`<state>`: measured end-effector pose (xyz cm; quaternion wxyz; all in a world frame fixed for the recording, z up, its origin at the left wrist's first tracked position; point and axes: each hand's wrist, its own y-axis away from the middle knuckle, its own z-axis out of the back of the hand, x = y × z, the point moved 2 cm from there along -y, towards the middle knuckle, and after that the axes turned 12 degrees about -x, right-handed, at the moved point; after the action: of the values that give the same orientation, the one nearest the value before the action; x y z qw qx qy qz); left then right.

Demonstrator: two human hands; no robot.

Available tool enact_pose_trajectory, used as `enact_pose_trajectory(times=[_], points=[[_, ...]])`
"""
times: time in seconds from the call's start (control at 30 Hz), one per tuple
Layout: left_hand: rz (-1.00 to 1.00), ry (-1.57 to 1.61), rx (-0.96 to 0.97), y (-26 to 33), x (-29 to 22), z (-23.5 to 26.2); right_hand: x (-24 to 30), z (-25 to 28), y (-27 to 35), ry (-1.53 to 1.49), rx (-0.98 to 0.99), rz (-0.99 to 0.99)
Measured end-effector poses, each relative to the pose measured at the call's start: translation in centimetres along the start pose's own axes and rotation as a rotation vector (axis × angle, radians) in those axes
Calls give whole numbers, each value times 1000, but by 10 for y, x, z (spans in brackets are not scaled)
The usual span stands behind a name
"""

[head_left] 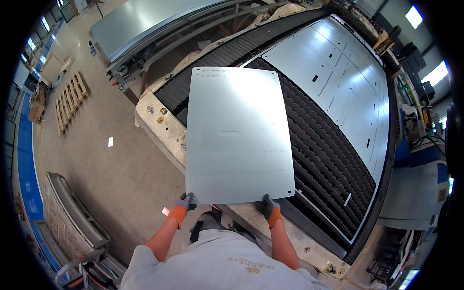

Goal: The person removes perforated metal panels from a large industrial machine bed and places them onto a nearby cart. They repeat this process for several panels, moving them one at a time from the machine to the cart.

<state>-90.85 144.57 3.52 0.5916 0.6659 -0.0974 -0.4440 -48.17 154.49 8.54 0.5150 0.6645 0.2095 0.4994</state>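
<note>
Both of my hands wear grey work gloves with orange cuffs. They grip the near edge of a flat, silvery sheet-metal panel, which has small slots near some corners. My left hand is closed on its near left corner, and my right hand on the near edge toward the right. Fingers under the panel are hidden. The panel spans the edge of a cutting bed with dark, scalloped slats. Beyond the slats, a large metal sheet with cut lines and holes lies on the bed.
The bed's pale metal frame runs along my side. At the far left stands a rack topped with a large metal sheet. A wooden pallet lies on the floor, and a metal frame trolley stands at the lower left.
</note>
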Motion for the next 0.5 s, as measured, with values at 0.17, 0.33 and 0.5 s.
enact_pose_trajectory(times=[0.17, 0.33, 0.5], points=[[-61, -77, 5, -4, 4, 5, 0, 1, 3, -33, 63, 11], [-129, -170, -2, 16, -5, 0, -6, 8, 4, -91, 87, 75], [-117, -145, 0, 18, 0, 5, -4, 12, 13, -59, 107, 37]])
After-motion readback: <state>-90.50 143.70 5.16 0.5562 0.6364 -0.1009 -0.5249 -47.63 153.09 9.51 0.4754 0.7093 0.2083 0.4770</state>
